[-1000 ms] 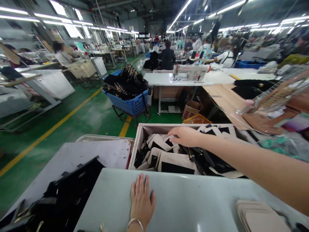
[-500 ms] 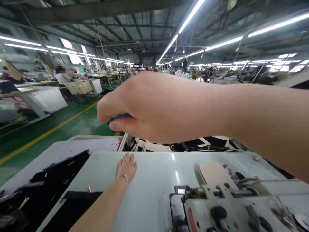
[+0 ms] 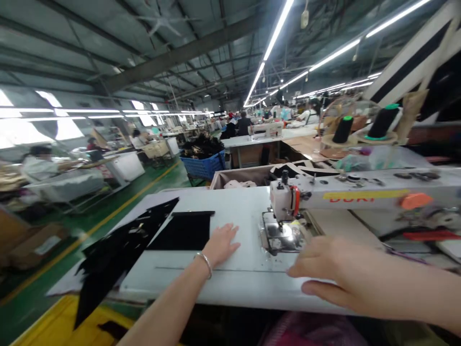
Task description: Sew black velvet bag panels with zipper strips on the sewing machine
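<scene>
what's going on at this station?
A person sits or stands at a sewing machine. Their left hand is flat on the white tabletop, just right of a black fabric piece. Their right hand, blurred, is in front of the machine, nothing visible in it. More black pieces lie farther left.

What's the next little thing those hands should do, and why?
Probably lay the left hand on the black fabric piece and slide it toward the sewing machine: the piece lies flat on the white worktop just beside that hand, and the right hand, blurred, is near the machine, seemingly holding nothing.
</scene>
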`<action>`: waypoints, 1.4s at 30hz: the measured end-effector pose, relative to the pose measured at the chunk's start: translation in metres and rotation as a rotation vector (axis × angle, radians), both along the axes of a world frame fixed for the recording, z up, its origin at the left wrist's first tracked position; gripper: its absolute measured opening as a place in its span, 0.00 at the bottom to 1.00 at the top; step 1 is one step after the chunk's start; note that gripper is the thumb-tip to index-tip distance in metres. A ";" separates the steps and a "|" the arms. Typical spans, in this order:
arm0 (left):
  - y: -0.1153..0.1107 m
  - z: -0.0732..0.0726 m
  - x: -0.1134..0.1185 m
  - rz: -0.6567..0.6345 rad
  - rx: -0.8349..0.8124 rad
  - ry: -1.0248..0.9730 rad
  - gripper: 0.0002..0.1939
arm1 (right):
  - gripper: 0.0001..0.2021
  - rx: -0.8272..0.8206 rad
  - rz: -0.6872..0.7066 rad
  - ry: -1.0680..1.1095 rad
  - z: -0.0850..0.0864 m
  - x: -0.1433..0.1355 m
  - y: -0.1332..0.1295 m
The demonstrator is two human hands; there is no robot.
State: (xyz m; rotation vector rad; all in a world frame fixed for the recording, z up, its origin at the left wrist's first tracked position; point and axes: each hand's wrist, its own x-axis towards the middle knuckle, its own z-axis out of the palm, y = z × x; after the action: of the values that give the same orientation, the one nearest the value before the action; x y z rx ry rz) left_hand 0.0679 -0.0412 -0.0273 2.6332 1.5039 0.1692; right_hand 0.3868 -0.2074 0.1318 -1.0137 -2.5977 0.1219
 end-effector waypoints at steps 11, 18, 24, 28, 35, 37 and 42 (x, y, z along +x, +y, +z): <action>-0.054 -0.001 -0.083 0.364 0.147 -0.002 0.24 | 0.17 -0.033 -0.316 0.204 -0.209 0.041 0.084; -0.045 0.008 -0.063 0.330 0.124 -0.082 0.14 | 0.16 -0.005 -0.371 0.242 -0.228 0.052 0.090; -0.060 0.008 -0.039 0.058 -0.005 -0.232 0.15 | 0.14 -0.031 -0.380 0.249 -0.223 0.049 0.084; -0.067 0.006 -0.040 -0.105 -0.067 -0.274 0.20 | 0.12 -0.054 -0.413 0.225 -0.210 0.041 0.072; -0.031 -0.024 -0.025 0.102 -0.009 -0.178 0.23 | 0.08 -0.086 -0.488 0.159 -0.188 0.026 0.057; -0.016 -0.030 -0.002 0.270 0.072 -0.143 0.22 | 0.08 -0.089 -0.497 0.158 -0.184 0.024 0.056; 0.009 -0.020 0.037 0.334 0.083 -0.083 0.19 | 0.09 -0.066 -0.496 0.171 -0.182 0.020 0.054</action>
State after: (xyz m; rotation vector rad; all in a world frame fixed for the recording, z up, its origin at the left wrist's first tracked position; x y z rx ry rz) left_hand 0.1054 -0.0319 -0.0469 2.3782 1.9341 0.3694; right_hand 0.4068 -0.1532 -0.0504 -1.5613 -2.1321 0.1610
